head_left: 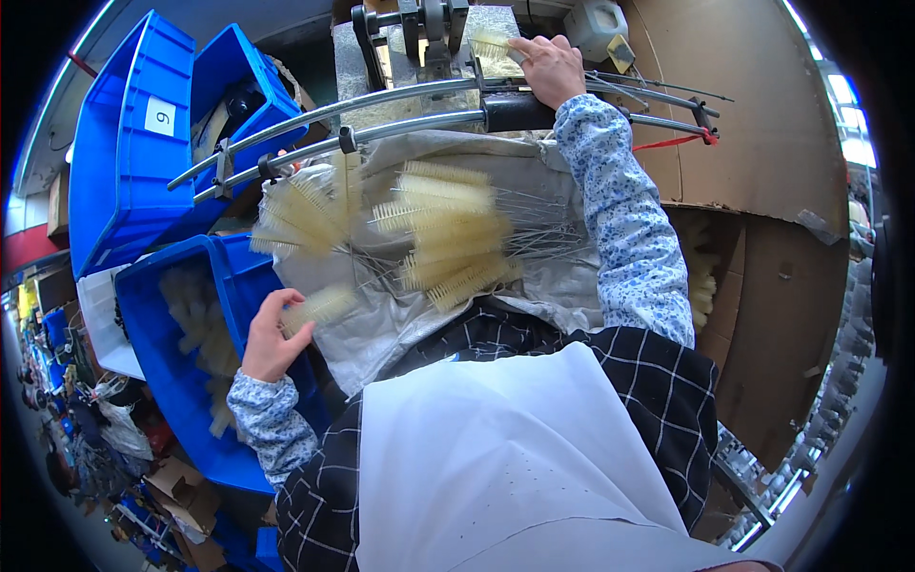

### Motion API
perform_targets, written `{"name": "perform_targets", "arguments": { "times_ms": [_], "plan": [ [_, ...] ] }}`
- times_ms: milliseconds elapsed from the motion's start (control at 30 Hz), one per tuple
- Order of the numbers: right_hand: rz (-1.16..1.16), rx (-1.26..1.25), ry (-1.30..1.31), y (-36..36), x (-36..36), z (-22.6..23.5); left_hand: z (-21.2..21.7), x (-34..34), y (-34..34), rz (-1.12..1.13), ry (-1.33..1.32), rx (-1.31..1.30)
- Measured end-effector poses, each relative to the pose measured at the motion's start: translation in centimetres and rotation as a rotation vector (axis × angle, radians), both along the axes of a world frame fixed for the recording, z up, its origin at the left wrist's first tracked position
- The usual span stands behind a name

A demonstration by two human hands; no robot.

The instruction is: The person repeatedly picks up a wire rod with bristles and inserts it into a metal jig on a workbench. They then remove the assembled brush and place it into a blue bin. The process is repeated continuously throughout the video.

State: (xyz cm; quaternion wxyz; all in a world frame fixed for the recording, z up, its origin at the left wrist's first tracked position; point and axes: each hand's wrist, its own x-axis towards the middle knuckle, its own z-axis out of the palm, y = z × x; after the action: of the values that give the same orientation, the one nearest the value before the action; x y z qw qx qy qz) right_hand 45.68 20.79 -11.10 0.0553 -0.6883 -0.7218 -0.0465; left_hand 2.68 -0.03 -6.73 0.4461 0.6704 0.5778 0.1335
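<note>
The left hand (270, 338) closes its fingers on one pale brush (319, 305) above the blue bin (162, 334), the right hand (551, 67) presses another brush (494, 48) at the machine (429, 33), best kept straight.

Pale bristly brushes (448, 229) with thin metal wire stems lie on grey woven cloth (400, 324). Left of the cloth, the bin (172, 372) is glossy blue plastic. Above it, rails (381, 110) are smooth shiny metal; right, matt brown cardboard (762, 286).
</note>
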Motion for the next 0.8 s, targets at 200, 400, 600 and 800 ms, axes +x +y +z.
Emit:
{"name": "perform_targets", "arguments": {
  "times_ms": [200, 400, 600, 800],
  "plan": [
    [0.094, 0.047, -0.039, 2.7, 1.0, -1.9, 3.9, 0.5, 1.1, 0.215, -0.332, 0.144],
    [0.067, 0.301, -0.122, 1.2, 2.8, -1.7, 4.9, -2.2, 1.0, 0.392, -0.478, 0.463],
    [-0.202, 0.153, 0.194, -0.3, 5.7, -2.2, 5.8, -3.8, 0.9, 0.493, -0.809, 0.583],
    [-0.145, 0.239, 0.244, 0.1, 3.4, -2.8, 5.6, -4.0, 1.3, 0.417, -1.015, 0.581]
  ]
}}
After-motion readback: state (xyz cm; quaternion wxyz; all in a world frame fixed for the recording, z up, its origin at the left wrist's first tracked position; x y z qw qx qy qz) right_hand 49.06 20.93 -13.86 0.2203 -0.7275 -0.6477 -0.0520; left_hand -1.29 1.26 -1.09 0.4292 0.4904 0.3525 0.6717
